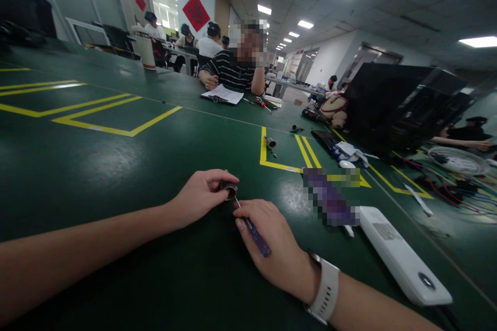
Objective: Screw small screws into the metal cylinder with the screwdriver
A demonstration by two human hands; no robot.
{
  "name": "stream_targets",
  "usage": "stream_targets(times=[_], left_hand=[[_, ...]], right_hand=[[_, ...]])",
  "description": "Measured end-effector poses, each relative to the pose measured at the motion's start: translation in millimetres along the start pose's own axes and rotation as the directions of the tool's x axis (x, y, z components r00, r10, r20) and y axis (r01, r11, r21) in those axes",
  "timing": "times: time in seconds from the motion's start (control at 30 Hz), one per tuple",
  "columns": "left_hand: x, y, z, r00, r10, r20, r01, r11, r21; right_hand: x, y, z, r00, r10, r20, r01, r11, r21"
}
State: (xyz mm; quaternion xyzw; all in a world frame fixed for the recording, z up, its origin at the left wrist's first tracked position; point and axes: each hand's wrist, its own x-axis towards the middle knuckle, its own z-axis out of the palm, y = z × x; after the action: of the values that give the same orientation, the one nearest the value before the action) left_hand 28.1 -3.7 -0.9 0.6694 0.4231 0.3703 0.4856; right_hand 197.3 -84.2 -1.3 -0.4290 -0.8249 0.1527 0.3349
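My left hand [198,197] is closed round a small dark metal cylindrical part [228,189], pinched between thumb and fingers just above the green table [97,165]. My right hand [272,245], with a white watch at the wrist, grips a small screwdriver with a purple handle [256,235]. Its thin metal tip points up into the part held by the left hand. The two hands almost touch in the middle of the near table.
A white oblong device [404,261] lies to the right, beside a blurred purple patch. A small metal part [270,141] sits inside yellow tape marks. A black box [399,106], cables [450,186] and papers [223,94] lie farther off. A seated person in a striped shirt [231,72] faces me.
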Motion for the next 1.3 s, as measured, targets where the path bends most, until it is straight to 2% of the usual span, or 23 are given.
stream_targets(times=[0.07, 0.13, 0.23, 0.3, 0.4, 0.5, 0.67, 0.83, 0.9, 1.0, 1.07, 1.17, 1.3], left_hand=[[0.4, -1.0, -0.5, 1.000, -0.018, 0.007, 0.018, 1.000, -0.007], [1.1, -1.9, -0.7, 0.999, -0.037, 0.016, 0.037, 0.999, -0.019], [2.6, -2.8, -0.8, 0.998, -0.058, 0.012, 0.059, 0.995, -0.080], [3.7, -3.3, -0.8, 0.998, -0.055, -0.006, 0.054, 0.988, -0.143], [4.7, -3.8, -0.7, 0.997, -0.058, -0.043, 0.047, 0.975, -0.218], [4.5, -3.2, -0.6, 0.995, -0.077, -0.057, 0.062, 0.970, -0.236], [3.4, -0.3, -0.5, 0.996, -0.079, -0.039, 0.070, 0.978, -0.196], [3.2, 1.9, -0.8, 0.993, -0.112, -0.023, 0.107, 0.981, -0.161], [3.4, 1.5, -1.0, 0.993, -0.117, -0.011, 0.113, 0.979, -0.172], [3.9, -0.3, -1.0, 0.994, -0.109, -0.007, 0.105, 0.974, -0.200], [4.4, -1.6, -0.6, 0.995, -0.096, -0.019, 0.090, 0.971, -0.222], [4.7, -2.2, 0.1, 0.996, -0.076, -0.045, 0.062, 0.965, -0.256], [4.7, -0.4, 0.4, 0.995, -0.085, -0.048, 0.069, 0.962, -0.263]], right_hand=[[0.5, 1.2, -1.9, 0.999, 0.032, -0.043, -0.027, 0.994, 0.109], [1.2, 4.0, -4.2, 0.989, 0.131, -0.071, -0.107, 0.957, 0.271], [3.1, 11.8, -4.8, 0.949, 0.316, -0.017, -0.264, 0.822, 0.504], [4.8, 17.9, -2.3, 0.915, 0.403, -0.018, -0.305, 0.721, 0.622], [7.2, 23.7, 2.4, 0.875, 0.484, -0.003, -0.341, 0.620, 0.706], [8.5, 23.9, 4.3, 0.866, 0.501, 0.011, -0.350, 0.589, 0.729], [8.1, 21.7, 3.4, 0.879, 0.476, 0.024, -0.360, 0.629, 0.689], [6.4, 15.6, -0.5, 0.890, 0.457, 0.014, -0.386, 0.734, 0.559], [5.9, 9.3, -3.5, 0.905, 0.426, -0.004, -0.377, 0.805, 0.457], [4.8, -0.5, -6.3, 0.961, 0.269, -0.059, -0.249, 0.941, 0.230], [3.3, -3.8, -5.7, 0.982, 0.160, -0.097, -0.145, 0.979, 0.141], [0.6, -2.4, -3.1, 0.985, 0.090, -0.145, -0.069, 0.987, 0.143], [-1.6, 2.1, -3.3, 0.978, 0.082, -0.193, -0.046, 0.982, 0.183]])
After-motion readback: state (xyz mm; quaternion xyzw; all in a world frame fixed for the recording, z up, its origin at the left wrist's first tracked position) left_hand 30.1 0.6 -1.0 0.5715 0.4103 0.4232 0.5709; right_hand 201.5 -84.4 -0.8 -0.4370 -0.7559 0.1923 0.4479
